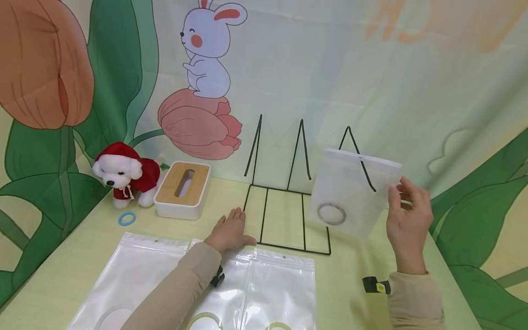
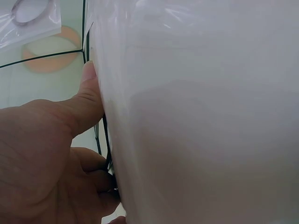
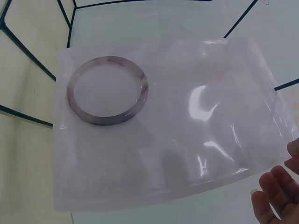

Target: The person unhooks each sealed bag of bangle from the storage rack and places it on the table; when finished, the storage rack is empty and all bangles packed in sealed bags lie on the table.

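Pinching a clear pouch (image 1: pixel 354 192) by its edge, the right hand (image 1: pixel 408 229) holds it above the wire rack (image 1: pixel 288 215), at 3 o'clock; a bangle (image 1: pixel 332 214) lies inside; the left hand (image 1: pixel 231 231) rests on the surface at the rack's 9 o'clock, fingers seemingly relaxed, touching a flat pouch (image 1: pixel 272 288).

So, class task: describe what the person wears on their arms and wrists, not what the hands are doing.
Both arms wear beige long sleeves, left sleeve and right sleeve, ending at the wrists. Each wrist carries a small black device: the left device is plain black, the right device has a yellow mark. The hands are bare.
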`<state>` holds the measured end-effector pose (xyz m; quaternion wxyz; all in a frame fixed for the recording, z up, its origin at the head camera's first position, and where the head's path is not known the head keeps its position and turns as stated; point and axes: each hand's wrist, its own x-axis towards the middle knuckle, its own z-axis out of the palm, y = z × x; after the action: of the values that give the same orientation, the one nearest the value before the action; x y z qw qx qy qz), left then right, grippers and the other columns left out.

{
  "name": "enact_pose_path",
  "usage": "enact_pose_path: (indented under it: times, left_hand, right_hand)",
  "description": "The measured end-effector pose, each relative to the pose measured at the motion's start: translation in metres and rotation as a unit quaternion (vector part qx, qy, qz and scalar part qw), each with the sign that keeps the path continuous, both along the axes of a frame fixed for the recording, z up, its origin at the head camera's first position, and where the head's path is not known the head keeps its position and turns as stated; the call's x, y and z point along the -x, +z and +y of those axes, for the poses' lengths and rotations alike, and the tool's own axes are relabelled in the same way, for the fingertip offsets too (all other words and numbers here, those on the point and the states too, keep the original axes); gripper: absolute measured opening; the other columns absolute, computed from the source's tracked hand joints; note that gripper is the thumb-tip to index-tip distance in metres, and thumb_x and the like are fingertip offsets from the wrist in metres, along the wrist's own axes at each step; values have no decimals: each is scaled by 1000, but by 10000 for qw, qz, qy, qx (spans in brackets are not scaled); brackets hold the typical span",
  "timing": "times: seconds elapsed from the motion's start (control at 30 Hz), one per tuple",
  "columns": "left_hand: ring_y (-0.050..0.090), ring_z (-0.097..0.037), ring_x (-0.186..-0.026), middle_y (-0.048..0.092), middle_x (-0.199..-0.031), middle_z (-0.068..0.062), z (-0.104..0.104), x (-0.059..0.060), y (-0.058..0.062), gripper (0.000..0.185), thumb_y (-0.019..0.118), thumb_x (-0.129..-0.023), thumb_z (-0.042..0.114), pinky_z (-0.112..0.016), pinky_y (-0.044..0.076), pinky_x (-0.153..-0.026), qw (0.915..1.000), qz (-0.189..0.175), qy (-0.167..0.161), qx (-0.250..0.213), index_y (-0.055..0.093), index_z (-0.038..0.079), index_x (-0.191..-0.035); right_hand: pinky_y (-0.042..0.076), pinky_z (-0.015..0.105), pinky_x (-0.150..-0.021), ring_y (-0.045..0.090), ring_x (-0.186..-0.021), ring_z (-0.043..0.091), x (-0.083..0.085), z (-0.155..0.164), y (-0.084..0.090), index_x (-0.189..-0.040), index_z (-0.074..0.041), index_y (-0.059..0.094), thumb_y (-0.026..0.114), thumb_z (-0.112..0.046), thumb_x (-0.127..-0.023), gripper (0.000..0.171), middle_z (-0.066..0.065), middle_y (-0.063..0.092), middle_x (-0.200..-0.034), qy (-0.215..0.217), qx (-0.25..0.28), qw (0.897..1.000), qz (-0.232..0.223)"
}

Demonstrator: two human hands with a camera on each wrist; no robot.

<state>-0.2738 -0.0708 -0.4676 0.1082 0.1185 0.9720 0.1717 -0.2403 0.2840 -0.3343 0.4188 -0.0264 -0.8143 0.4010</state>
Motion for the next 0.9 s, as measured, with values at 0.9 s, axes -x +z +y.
enact_pose_path:
  times: [0.9]
  left_hand:
    - [8, -30, -142, 11, -154, -18, 0, 0, -1, 96, 60, -84, 56, -49, 11, -113, 10000, 7, 12, 65, 20, -4, -147]
  right_hand:
    - [41, 14, -68, 54, -77, 1, -1, -4, 6, -99, 1, 71, 63, -23, -91, 27, -12, 58, -85, 248, -33, 9960, 860]
